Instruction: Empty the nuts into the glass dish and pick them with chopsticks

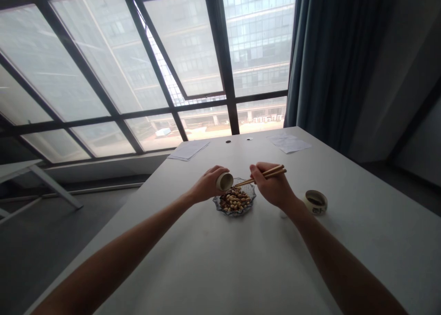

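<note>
A glass dish (250, 191) with a scalloped rim sits on the white table (220, 260) and holds several brown and pale nuts (235, 200). My left hand (207, 184) is closed round a small pale cup (224, 181), tipped on its side with its mouth facing the dish. My right hand (272, 185) grips a pair of wooden chopsticks (265, 174) whose tips point left, just over the dish and close to the cup's mouth. A second small cup (315, 202) stands upright to the right of my right wrist.
Sheets of paper lie at the table's far left (189, 150) and far right (289, 143). Two small round holes (228, 141) mark the far edge. Large windows stand behind, a dark curtain (327, 62) at right, and another table (20, 168) at far left.
</note>
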The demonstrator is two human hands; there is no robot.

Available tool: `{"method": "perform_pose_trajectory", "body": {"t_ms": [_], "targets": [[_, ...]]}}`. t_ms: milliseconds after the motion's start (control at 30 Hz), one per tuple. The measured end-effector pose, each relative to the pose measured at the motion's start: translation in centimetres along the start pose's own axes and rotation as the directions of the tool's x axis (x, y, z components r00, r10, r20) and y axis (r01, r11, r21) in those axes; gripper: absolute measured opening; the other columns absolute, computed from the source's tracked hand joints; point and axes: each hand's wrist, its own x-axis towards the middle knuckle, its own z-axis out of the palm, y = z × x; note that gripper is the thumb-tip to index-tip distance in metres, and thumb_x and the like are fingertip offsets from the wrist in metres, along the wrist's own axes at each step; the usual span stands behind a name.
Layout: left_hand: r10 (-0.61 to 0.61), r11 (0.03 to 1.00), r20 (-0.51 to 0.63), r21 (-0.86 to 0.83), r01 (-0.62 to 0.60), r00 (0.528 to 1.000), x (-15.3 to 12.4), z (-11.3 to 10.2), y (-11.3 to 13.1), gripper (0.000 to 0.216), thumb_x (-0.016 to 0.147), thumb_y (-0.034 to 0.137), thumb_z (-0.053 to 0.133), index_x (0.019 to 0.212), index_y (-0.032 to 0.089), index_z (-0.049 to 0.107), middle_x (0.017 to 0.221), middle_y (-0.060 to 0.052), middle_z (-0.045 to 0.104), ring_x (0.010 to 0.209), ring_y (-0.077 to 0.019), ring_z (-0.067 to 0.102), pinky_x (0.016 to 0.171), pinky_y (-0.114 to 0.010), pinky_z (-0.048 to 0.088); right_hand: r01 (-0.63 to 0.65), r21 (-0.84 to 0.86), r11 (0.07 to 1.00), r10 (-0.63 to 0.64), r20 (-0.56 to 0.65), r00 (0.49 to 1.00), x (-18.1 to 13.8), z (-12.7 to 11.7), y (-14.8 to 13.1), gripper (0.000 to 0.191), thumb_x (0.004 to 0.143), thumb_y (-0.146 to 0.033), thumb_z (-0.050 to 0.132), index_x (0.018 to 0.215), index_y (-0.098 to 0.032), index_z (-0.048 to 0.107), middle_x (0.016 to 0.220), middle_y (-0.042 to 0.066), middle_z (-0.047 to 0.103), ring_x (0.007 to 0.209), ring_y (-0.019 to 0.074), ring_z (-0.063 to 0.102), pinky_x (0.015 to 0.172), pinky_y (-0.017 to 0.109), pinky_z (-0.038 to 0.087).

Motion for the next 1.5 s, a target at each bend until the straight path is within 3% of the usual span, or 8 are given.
{"method": "perform_pose_trajectory", "body": {"t_ms": [133,267,433,567,733,1000,1200,1500], "targets": [[-0.045,0.991,-0.061,-0.133,0.036,0.997,-0.6,0.4,0.1,0.068,0.071,0.037,0.082,0.132,0.025,0.052,0.130,-0.009,0.059,0.118,-0.0284,0.058,0.099,-0.040,0.050,0.008,0.027,1.000,-0.007,-0.048,0.999,0.0,-0.5,-0.9,0.044,0.098,-0.041,0.051,0.060,-0.019,0.056,0.059,0.001,0.060,0.055,0.0134,0.050,0.055,0.028,0.037],[-0.073,0.966,-0.094,-0.253,0.047,0.993,-0.2,0.9,0.5,0.071,0.070,0.035,0.084,0.133,0.026,0.051,0.136,-0.011,0.055,0.128,-0.0304,0.052,0.106,-0.045,0.046,0.035,0.072,0.997,-0.015,-0.260,0.965,0.1,-2.4,-2.3,0.040,0.098,-0.039,0.055,0.065,-0.018,0.063,0.057,0.000,0.060,0.052,0.0135,0.054,0.052,0.028,0.040],[-0.143,0.905,-0.077,-0.414,0.099,0.987,4.4,3.0,2.4,0.076,0.069,0.037,0.085,0.135,0.025,0.050,0.139,-0.015,0.051,0.126,-0.0322,0.054,0.098,-0.048,0.052,0.124,0.106,0.987,-0.027,-0.640,0.768,0.5,-7.5,-4.6,0.033,0.094,-0.031,0.059,0.065,-0.017,0.065,0.050,-0.002,0.056,0.039,0.0111,0.049,0.041,0.026,0.036],[-0.091,0.836,0.047,-0.539,0.102,0.995,10.8,6.2,5.6,0.074,0.073,0.037,0.084,0.136,0.022,0.048,0.122,-0.011,0.067,0.107,-0.0257,0.066,0.091,-0.042,0.055,0.194,0.097,0.976,-0.034,-0.814,0.580,0.9,-11.0,-5.1,0.032,0.090,-0.025,0.059,0.059,-0.017,0.063,0.044,-0.003,0.053,0.033,0.0113,0.046,0.033,0.026,0.028],[0.018,0.820,0.215,-0.562,0.109,0.976,17.6,10.7,9.0,0.073,0.064,0.034,0.090,0.128,0.018,0.059,0.113,-0.012,0.072,0.103,-0.0253,0.067,0.091,-0.041,0.054,0.236,0.102,0.966,-0.030,-0.866,0.499,1.2,-13.7,-4.6,0.033,0.090,-0.023,0.058,0.058,-0.017,0.062,0.043,-0.003,0.051,0.033,0.0109,0.047,0.033,0.024,0.030],[-0.006,0.929,0.422,-0.333,0.161,0.907,23.0,16.2,9.8,0.071,0.055,0.040,0.093,0.117,0.019,0.067,0.111,-0.010,0.069,0.100,-0.0284,0.065,0.087,-0.042,0.054,0.253,0.168,0.953,0.040,-0.895,0.444,1.0,-17.4,-3.7,0.033,0.090,-0.022,0.056,0.057,-0.018,0.059,0.044,-0.004,0.050,0.034,0.0096,0.047,0.033,0.023,0.031],[-0.024,0.970,0.514,-0.194,0.144,0.858,23.2,18.2,9.6,0.037,0.095,0.038,0.064,0.125,0.017,0.060,0.125,-0.010,0.062,0.106,-0.0238,0.064,0.089,-0.045,0.056,0.259,0.209,0.943,0.066,-0.880,0.469,0.9,-18.1,-3.2,0.033,0.092,-0.022,0.055,0.059,-0.017,0.059,0.045,-0.003,0.050,0.035,0.0095,0.048,0.035,0.023,0.032],[0.000,0.989,0.529,-0.125,0.078,0.849,23.0,19.5,10.2,0.036,0.097,0.037,0.061,0.128,0.018,0.059,0.128,-0.010,0.060,0.108,-0.0239,0.063,0.090,-0.046,0.056,0.271,0.256,0.928,0.082,-0.849,0.522,0.9,-17.7,-3.2,0.034,0.092,-0.022,0.056,0.059,-0.017,0.058,0.050,-0.002,0.052,0.041,0.0101,0.051,0.036,0.023,0.031]]}}
